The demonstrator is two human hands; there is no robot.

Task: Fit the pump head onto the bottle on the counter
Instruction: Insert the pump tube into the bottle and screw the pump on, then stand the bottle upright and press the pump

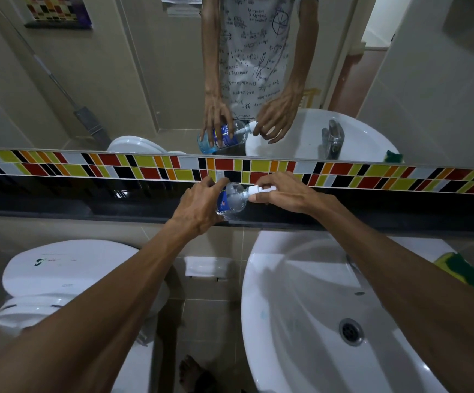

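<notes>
Right at the tabletop (372,219) edge, left hand (199,205) grips the tilted bottle (231,201), hiding its base; right hand (284,194) fingers pinch the pump head (258,189) at three o'clock.

A white sink (301,321) sits next to a white toilet (60,279). A green and yellow sponge (462,272) rests by the sink.

bottle (231,201): clear glossy plastic
pump (260,189): white plastic
counter (88,207): black, polished
sink (301,307): glossy white ceramic
</notes>
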